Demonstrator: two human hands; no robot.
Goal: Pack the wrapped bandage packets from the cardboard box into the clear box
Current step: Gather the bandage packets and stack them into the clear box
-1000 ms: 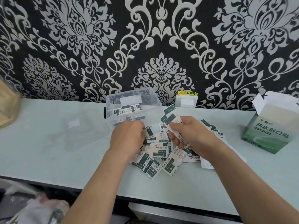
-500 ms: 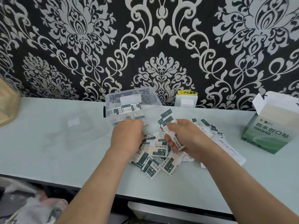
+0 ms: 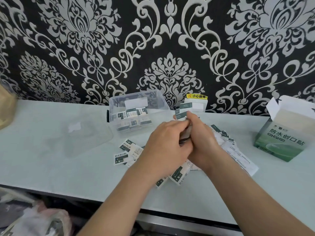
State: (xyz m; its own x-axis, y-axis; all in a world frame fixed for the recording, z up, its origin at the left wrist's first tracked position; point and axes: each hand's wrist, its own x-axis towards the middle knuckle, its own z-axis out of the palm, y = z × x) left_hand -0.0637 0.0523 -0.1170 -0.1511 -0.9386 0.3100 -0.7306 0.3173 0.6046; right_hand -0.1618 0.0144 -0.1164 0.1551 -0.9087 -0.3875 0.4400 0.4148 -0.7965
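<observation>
My left hand (image 3: 166, 143) and my right hand (image 3: 201, 142) meet above a loose pile of white-and-green bandage packets (image 3: 129, 151) on the table. Together they grip a small stack of packets (image 3: 183, 110) whose ends stick up past the fingers. The clear box (image 3: 138, 99) stands open just behind and to the left, with several packets inside. The green cardboard box (image 3: 281, 143) stands at the far right with its flaps open. Packets under my hands are hidden.
The clear lid (image 3: 75, 135) lies flat left of the clear box. A folded paper leaflet (image 3: 238, 157) lies right of the pile. A white wall socket with a yellow label (image 3: 196, 101) sits behind my hands. The table's front edge (image 3: 85, 195) runs below; bags (image 3: 34, 218) lie underneath.
My left hand has moved right from the pile and joined my right hand on the packets. The stack has risen toward the clear box's right side.
</observation>
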